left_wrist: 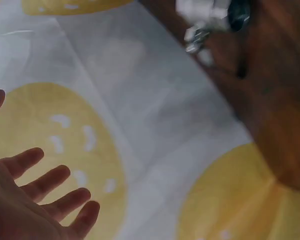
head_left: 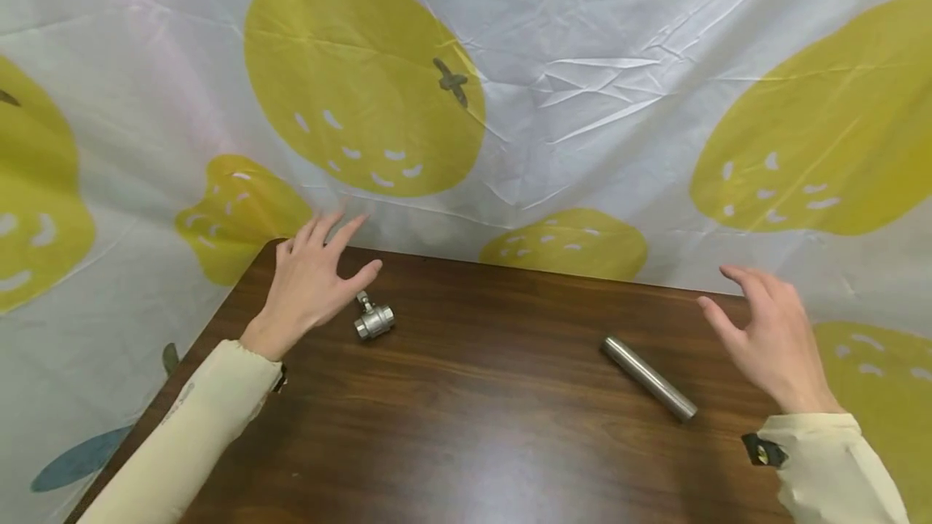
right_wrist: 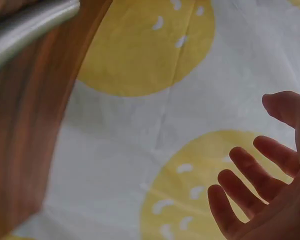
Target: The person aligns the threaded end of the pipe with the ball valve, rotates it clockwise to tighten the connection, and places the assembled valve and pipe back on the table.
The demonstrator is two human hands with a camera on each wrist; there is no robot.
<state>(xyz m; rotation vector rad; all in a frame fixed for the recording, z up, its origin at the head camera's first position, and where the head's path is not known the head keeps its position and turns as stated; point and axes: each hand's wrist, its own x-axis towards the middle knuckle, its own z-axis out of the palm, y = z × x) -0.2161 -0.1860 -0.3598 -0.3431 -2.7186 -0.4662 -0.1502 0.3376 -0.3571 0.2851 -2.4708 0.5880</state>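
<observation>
A small metal ball valve [head_left: 374,321] with a short stem lies on the dark wooden table, and its body shows at the top of the left wrist view [left_wrist: 210,15]. My left hand [head_left: 309,281] hovers just left of and above it, fingers spread, holding nothing. Farther right, a plain steel tube [head_left: 648,378] lies slantwise on the wood; one end of that tube [right_wrist: 32,27] appears in the right wrist view. Up and to the right of it my right hand [head_left: 775,338] is held in the air, thumb and fingers apart, with nothing in its grasp.
The brown table [head_left: 466,419] ends at a back edge against a hanging white cloth [head_left: 582,144] printed with yellow fruit. The same cloth hangs along the left side and at the right.
</observation>
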